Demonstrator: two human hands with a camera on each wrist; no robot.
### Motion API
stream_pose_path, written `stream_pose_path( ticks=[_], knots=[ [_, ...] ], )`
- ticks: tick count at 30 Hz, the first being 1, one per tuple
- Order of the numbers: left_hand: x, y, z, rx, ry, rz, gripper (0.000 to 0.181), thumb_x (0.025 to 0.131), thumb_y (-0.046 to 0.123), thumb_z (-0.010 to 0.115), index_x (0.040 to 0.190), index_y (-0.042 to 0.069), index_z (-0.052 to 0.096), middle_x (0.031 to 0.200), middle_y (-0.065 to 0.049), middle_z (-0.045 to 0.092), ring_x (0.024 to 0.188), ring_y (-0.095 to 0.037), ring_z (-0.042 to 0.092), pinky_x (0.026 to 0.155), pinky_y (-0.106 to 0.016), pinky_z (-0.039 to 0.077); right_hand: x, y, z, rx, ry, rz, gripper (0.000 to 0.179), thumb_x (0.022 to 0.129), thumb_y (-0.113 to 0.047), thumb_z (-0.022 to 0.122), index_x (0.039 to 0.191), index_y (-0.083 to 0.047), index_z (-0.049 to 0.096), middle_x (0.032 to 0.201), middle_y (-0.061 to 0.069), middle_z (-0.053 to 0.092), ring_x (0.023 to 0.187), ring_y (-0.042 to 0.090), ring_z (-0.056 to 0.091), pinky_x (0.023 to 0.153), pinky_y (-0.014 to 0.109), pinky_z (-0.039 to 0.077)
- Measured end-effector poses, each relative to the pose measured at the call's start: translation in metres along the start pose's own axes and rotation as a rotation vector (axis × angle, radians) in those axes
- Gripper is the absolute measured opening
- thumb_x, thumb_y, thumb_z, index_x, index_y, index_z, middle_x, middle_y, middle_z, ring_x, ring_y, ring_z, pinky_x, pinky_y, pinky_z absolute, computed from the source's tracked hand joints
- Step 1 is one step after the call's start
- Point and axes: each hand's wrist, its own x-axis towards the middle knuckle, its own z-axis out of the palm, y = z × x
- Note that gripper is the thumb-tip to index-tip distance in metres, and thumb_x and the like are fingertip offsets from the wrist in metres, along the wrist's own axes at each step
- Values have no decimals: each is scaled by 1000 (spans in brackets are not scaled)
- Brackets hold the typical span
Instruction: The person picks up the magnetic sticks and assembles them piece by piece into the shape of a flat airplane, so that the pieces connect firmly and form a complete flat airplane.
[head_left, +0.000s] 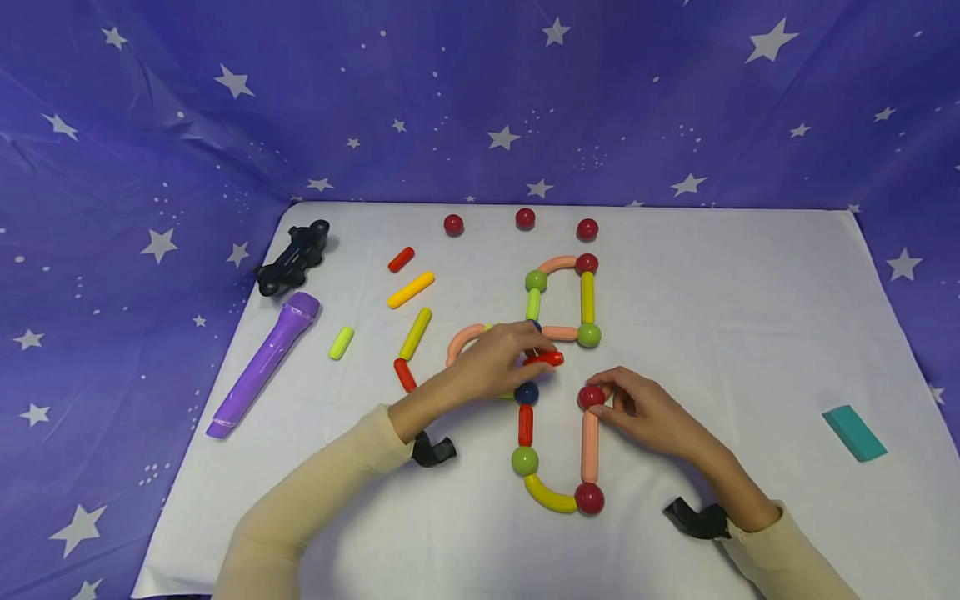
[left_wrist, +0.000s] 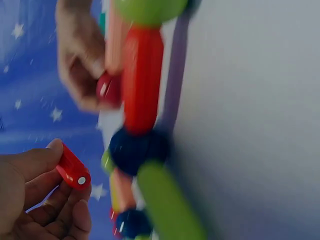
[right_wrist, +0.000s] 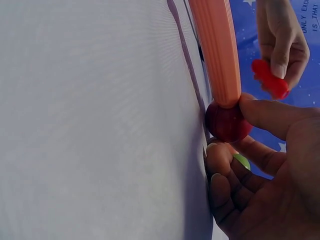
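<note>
Rod [head_left: 551, 358] pinched in my left hand [head_left: 497, 360] seems light, stiff, best held by its sides; my right hand [head_left: 647, 410] pinches a red ball [head_left: 590, 397].

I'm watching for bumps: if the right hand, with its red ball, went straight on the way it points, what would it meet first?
Probably the red piece held by the left hand, though their heights are unclear.

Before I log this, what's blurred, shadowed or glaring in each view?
Head: mostly crisp; left wrist: near green stick blurred, small white glint on the glossy red ball the right hand holds; right wrist: faint ripples on the white cloth, soft shadow beside the ribbed orange stick.
</note>
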Motion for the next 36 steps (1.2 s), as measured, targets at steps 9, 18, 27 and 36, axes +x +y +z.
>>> stream_pose_path(
  ticks=[9,18,27,36],
  knots=[
    [13,8,39,58,-203,27,23,91,25,71,111,14,74,92,6,64,79,-6,53,67,-14,41,-1,2,2,32,4,-9,35,88,-23,74,120,-18,62,87,-7,58,71,9,51,60,21,45],
    [9,7,43,64,-244,8,23,92,27,70,108,12,75,89,4,63,78,-7,53,67,-15,42,-2,2,1,31,14,-18,34,88,-23,74,119,-18,62,87,-8,58,70,8,50,60,21,44],
    [8,7,47,94,-246,1,22,91,26,70,108,12,75,90,5,63,80,-7,53,69,-15,42,-1,0,2,16,10,-42,36,87,-20,75,121,-17,62,91,-8,58,71,8,51,61,20,45],
    [9,6,46,79,-233,-12,23,91,27,71,109,13,75,91,5,63,81,-6,53,70,-14,42,-1,0,1,22,11,-33,36,87,-22,75,121,-18,62,91,-7,59,73,9,51,62,21,45]
  ],
)
